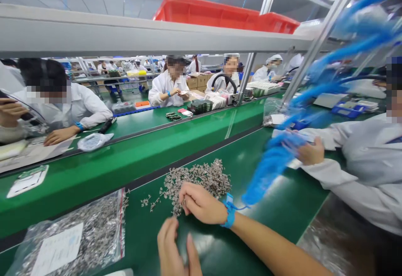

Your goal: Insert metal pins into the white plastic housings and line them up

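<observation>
A loose heap of small silvery metal parts with thin legs (pixel 201 175) lies on the green bench top. My right hand (pixel 204 205), wearing a blue wrist strap (pixel 230 213), is at the heap's near edge with its fingers curled closed. Whatever its fingertips pinch, if anything, is hidden. Below it, my left hand (pixel 176 248) is held with thumb and fingers apart and nothing visible between them. A few of the parts lie scattered left of the heap. To the left sits a clear zip bag (pixel 103 230) full of similar parts, bearing a white label (pixel 58 248).
A blurred blue coiled cord (pixel 266 171) hangs at the right, beside a co-worker's hands (pixel 309 150). Past the bench runs a raised green strip (pixel 176 142) with a white-framed board (pixel 28 179). Overhead, a shelf (pixel 125 37) carries a red bin (pixel 220 12). Co-workers sit opposite.
</observation>
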Demonstrator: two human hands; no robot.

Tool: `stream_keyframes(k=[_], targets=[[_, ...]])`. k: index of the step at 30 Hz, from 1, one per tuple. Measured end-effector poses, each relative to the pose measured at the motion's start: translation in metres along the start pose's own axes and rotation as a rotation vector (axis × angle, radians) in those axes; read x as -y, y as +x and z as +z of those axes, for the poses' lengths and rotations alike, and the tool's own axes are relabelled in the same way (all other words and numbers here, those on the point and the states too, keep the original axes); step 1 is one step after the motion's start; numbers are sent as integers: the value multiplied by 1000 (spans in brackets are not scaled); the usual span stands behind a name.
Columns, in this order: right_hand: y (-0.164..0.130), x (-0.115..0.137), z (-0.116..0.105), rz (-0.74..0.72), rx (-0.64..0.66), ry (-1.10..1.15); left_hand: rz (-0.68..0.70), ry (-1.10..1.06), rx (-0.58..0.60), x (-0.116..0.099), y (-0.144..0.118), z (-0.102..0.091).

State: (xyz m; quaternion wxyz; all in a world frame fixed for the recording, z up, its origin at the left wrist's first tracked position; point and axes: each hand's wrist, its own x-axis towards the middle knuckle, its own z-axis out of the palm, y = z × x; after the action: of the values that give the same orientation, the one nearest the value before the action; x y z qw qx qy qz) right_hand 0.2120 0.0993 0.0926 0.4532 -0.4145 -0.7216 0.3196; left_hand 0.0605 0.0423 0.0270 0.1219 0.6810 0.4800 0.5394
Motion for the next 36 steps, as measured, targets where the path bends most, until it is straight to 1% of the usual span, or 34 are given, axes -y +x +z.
stream_keyframes(k=[2, 4, 6, 8, 10, 12, 15, 18, 21, 22, 23, 25, 27, 29, 31, 33, 36], targets=[[-6, -6, 7, 50, -15, 98, -21, 18, 22, -9, 22, 18], [-12, -15, 7, 133, -84, 243, -75, -25, 61, -10, 36, 36], [-16, -23, 4, 217, -148, 392, -94, -89, 92, -6, 41, 48], [-17, -29, 0, 254, -199, 442, -51, -112, 99, 0, 42, 53], [-17, -32, -3, 255, -254, 410, 13, -107, 94, 4, 42, 51], [-16, -33, -6, 257, -270, 382, 50, -108, 101, 3, 43, 47], [-18, -33, -10, 280, -273, 358, 45, -108, 117, -2, 45, 40], [-20, -35, -15, 297, -280, 330, -39, -119, 107, -4, 46, 37], [-20, -35, -20, 330, -214, 324, -162, -136, 105, -3, 47, 37], [-20, -34, -22, 321, -194, 295, -198, -146, 108, -2, 48, 36], [-20, -33, -23, 288, -185, 245, -225, -161, 115, -1, 48, 36], [-19, -32, -24, 175, -174, 130, -264, -202, 129, 1, 48, 36], [-19, -31, -23, 76, -137, 74, -300, -253, 159, 3, 47, 37], [-18, -32, -21, 51, -63, 80, -344, -312, 209, 5, 46, 38], [-17, -33, -18, 70, -30, 64, -393, -361, 243, 7, 45, 40], [-16, -32, -15, 87, -63, 32, -408, -391, 248, 7, 44, 41], [-17, -29, -14, 96, -105, 32, -363, -402, 215, 6, 44, 40]])
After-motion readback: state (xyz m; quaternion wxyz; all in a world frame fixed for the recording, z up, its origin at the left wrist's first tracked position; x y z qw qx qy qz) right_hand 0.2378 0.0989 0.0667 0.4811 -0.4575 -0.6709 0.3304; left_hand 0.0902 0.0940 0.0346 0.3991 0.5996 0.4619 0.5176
